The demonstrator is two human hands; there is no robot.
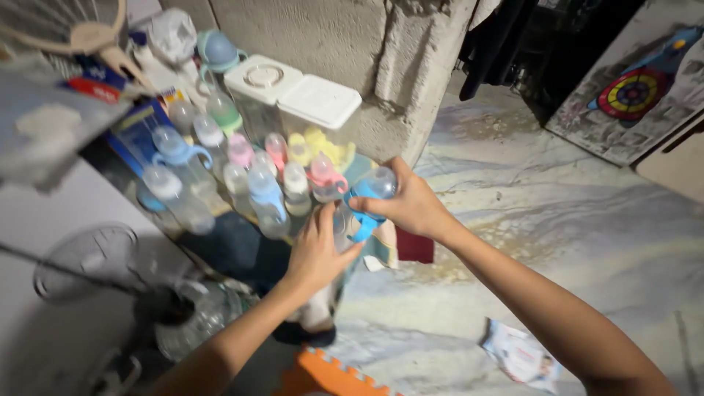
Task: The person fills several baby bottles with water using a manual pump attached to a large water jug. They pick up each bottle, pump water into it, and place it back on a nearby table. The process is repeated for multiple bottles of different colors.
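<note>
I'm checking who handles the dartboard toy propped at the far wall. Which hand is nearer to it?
Right. The right hand, holding a blue-handled bottle, lies closer to the dartboard; the left hand sits farther away, lower left.

Both bare forearms stretch forward and inward, converging near the middle of the view. The left hand comes up from the lower left, wrist straight, back of the hand facing up, fingers loosely curled and pointing ahead, thumb spread out to the right. The right hand comes in from the lower right on a long, nearly straight arm, wrist bent slightly, fingers wrapped in a closed grasp, knuckles up. The two hands sit just beside each other.
</note>
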